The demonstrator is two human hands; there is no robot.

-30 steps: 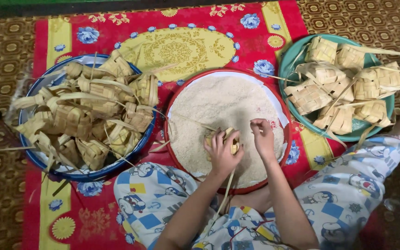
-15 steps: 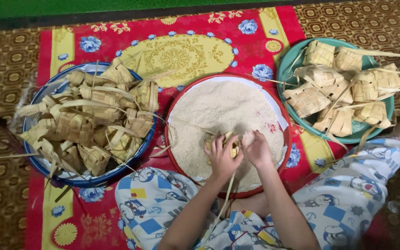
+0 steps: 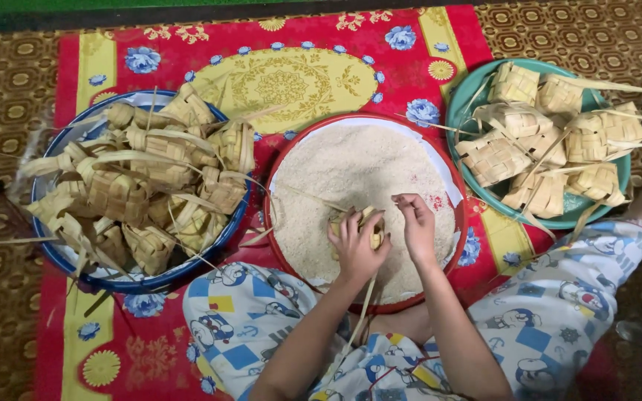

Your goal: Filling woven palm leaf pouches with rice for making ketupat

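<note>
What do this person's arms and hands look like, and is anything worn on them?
Both forearms are bare, with no sleeves showing. The left hand and right hand wear no gloves, and I see no rings, bracelets or watch.

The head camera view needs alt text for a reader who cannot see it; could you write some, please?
The left hand holds a woven leaf pouch over a red-rimmed tray of rice, with the right hand pinching beside it. A blue basin and a green basin hold more pouches.

Teal bowl (woven pouches); mat
</note>
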